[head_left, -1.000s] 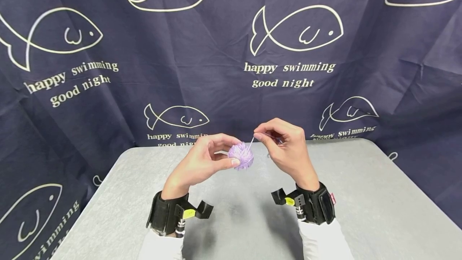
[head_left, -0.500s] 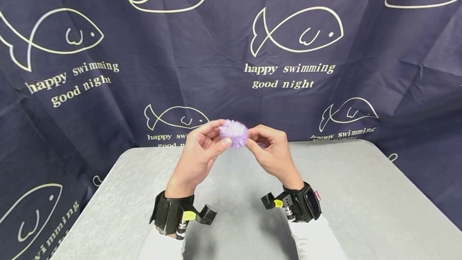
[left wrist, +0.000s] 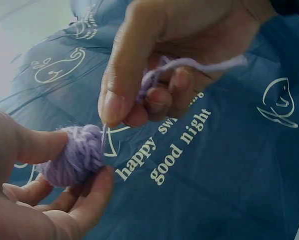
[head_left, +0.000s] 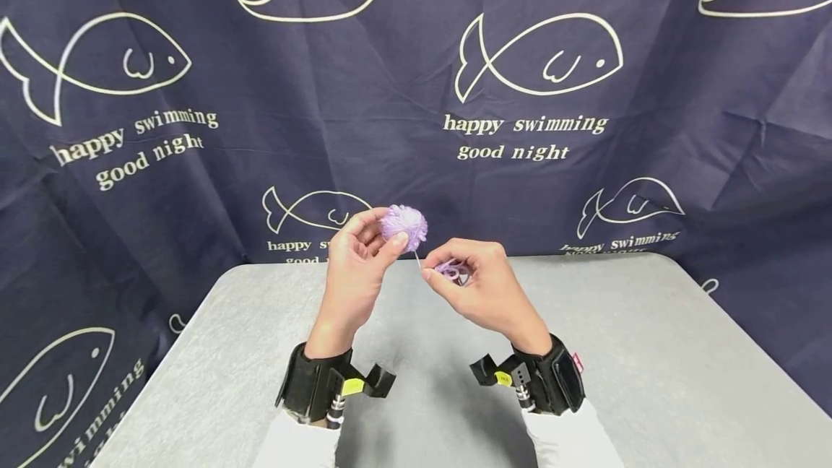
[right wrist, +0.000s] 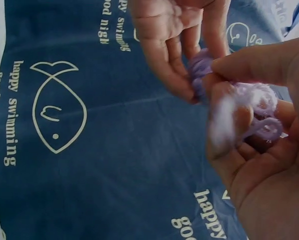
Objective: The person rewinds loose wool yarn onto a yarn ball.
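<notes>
A small ball of lilac yarn (head_left: 406, 227) is gripped between the thumb and fingers of my left hand (head_left: 354, 273), above the far part of the table. From its lower right side a short taut strand (head_left: 418, 260) runs to my right hand (head_left: 477, 280), whose thumb and index finger pinch it. Loose loops of the same yarn (head_left: 455, 271) sit inside the curled fingers of that right hand. In the left wrist view a loose yarn tail (left wrist: 214, 66) sticks out past those fingers. The right wrist view shows the loops (right wrist: 264, 127) close up, with the ball (right wrist: 200, 75) partly hidden behind the fingers.
A grey table (head_left: 260, 352) with rounded corners lies under both hands. Directly behind it hangs a dark blue curtain (head_left: 403, 92) printed with white fish and lettering. Black straps (head_left: 318, 385) with camera mounts are worn on both wrists.
The ball has risen and shifted left with my left hand, and its wound face has turned. My right hand has come from the upper right, past the ball's side, to below and right of it.
</notes>
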Demonstrator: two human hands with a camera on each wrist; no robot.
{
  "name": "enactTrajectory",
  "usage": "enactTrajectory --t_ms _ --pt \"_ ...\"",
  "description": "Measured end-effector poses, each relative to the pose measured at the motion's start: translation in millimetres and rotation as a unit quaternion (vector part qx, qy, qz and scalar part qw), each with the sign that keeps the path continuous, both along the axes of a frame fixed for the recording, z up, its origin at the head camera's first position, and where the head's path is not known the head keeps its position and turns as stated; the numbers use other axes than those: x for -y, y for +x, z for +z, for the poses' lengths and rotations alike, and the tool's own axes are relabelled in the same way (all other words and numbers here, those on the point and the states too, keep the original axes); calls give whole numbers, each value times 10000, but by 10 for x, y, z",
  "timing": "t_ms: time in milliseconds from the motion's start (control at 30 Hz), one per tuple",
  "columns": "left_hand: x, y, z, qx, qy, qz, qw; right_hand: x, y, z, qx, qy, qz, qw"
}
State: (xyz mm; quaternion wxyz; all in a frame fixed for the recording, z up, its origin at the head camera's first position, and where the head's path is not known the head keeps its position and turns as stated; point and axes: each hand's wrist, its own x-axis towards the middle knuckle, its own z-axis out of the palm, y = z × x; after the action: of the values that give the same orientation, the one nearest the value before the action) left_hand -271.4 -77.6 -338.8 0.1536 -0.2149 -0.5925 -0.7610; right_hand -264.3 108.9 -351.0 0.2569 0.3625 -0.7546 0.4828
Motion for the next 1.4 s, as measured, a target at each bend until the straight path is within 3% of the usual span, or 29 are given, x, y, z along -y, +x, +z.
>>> enactTrajectory --t_ms 100,200,433,567,700,867,967,1200,1400 --pt "-4 -3 -9 -129 -639 326 9973 -24 22 27 -186 134 -51 9997" --pt "14 -11 -30 -201 -1213 313 9919 -60 39 69 -545 105 -94 9984" --pt "99 5 -30 -309 -2289 -728 9702 -170 32 153 -1169 -104 -348 9925" --pt "132 18 -15 -265 -2778 -1255 9520 -208 -3 148 -1246 -88 -401 9914" --pt "165 21 -5 -457 -3041 -1635 9374 -232 -27 144 -1202 -112 -287 9923" --pt "199 24 3 -516 -3043 -2205 9253 -246 -36 148 -1213 -263 -199 9921" --pt "205 25 6 -528 -2899 -2489 9226 -245 -43 135 -1187 -361 -132 9922" --pt "204 41 11 -593 -2126 -2728 9364 -227 -111 26 -255 -898 427 9947" --pt "174 7 -27 -586 -1033 -2813 9523 -208 -199 -82 431 -1045 431 9927"
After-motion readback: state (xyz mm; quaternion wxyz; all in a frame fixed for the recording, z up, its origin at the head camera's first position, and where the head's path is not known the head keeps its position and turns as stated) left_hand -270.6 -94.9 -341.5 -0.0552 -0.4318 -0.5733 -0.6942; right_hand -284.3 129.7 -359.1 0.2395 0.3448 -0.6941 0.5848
